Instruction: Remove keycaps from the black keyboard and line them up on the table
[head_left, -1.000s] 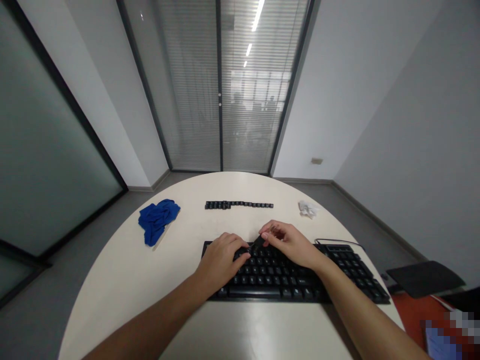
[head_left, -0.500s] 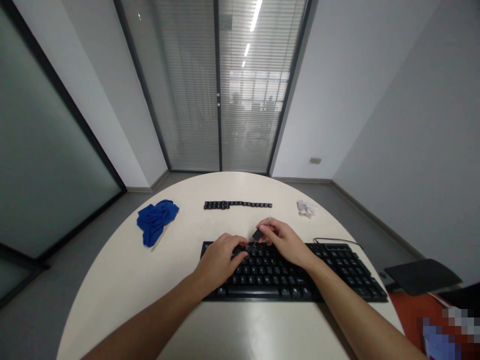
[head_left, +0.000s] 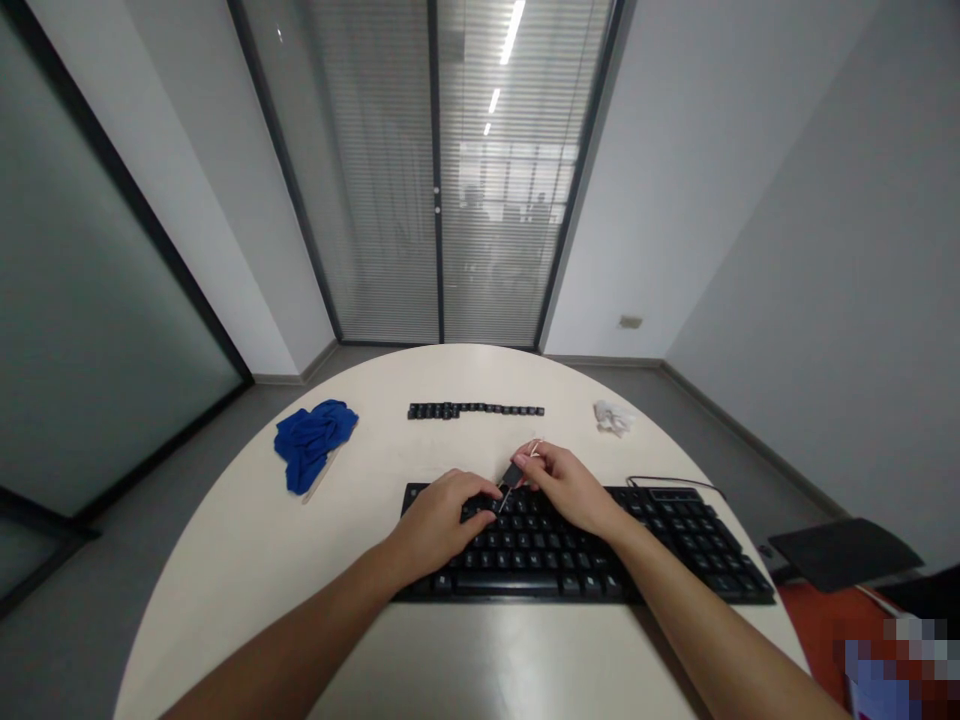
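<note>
Both hands (head_left: 450,515) on kbd (head_left: 675,540) — keycap puller (head_left: 511,474)

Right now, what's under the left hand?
The left hand lies on the black keyboard, over its upper left keys. The keys beneath the palm are covered and cannot be seen.

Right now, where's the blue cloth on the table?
In the head view the blue cloth lies bunched on the left side of the round table, beyond and left of the keyboard and left of the row of loose keycaps.

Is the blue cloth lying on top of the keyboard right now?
No, the blue cloth lies on the table well to the left of the keyboard, apart from it.
</note>
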